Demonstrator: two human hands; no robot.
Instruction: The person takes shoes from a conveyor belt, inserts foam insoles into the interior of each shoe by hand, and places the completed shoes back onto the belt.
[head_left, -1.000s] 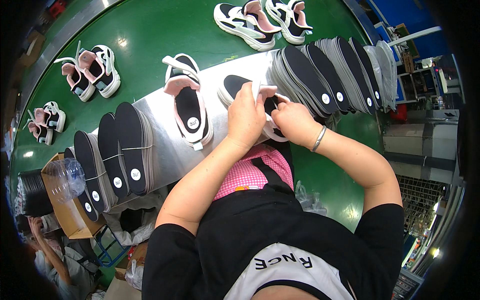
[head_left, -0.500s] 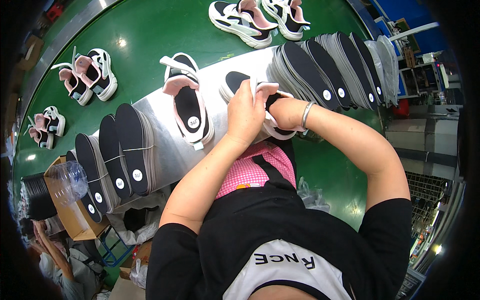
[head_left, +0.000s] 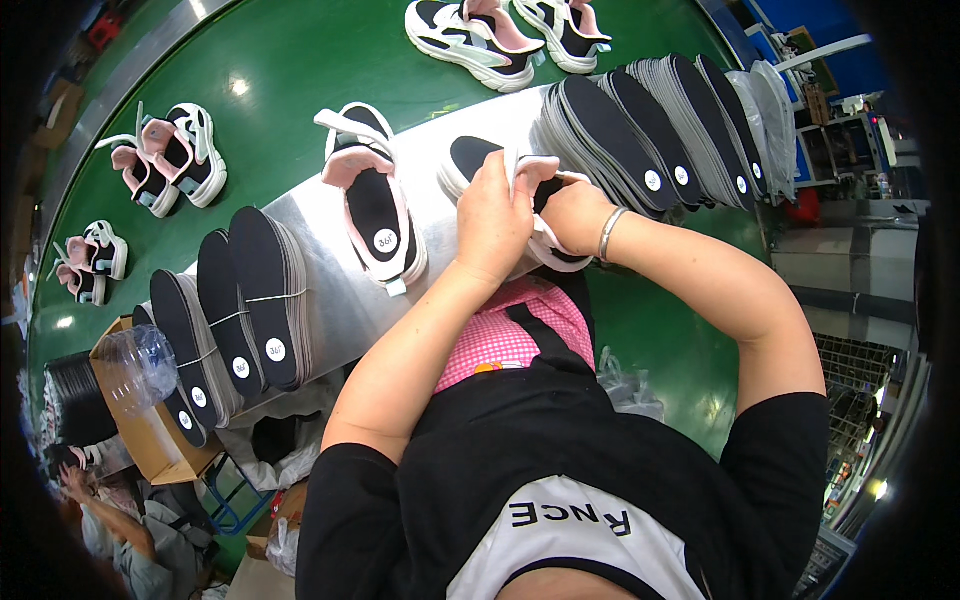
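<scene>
A white, black and pink sneaker (head_left: 541, 172) is tilted in front of me, at the near edge of the metal worktop. My left hand (head_left: 493, 218) is closed around its front, by the raised white strap and pink tongue. At the shoe's opening, my right hand (head_left: 577, 218) has its fingers down inside, out of sight. Whether those fingers hold anything is hidden. Just beyond my left hand lies a stack of black-topped insoles (head_left: 474, 152), partly covered by it. To the left, a matching sneaker (head_left: 408, 240) rests with its strap raised and a black insole with a round white label inside.
Stacks of insoles stand on the metal worktop (head_left: 335, 290), right (head_left: 600, 130) and left (head_left: 265, 300). Sneaker pairs sit on the green surface beyond (head_left: 470, 45). A cardboard box (head_left: 150, 440) holds a clear plastic bottle (head_left: 140, 368). At lower left, another person's arm (head_left: 120, 525) shows.
My right hand has shifted slightly forward at the shoe opening; my left keeps its grip. The sneakers on the green surface have slid a little left. The other person's hands have moved.
</scene>
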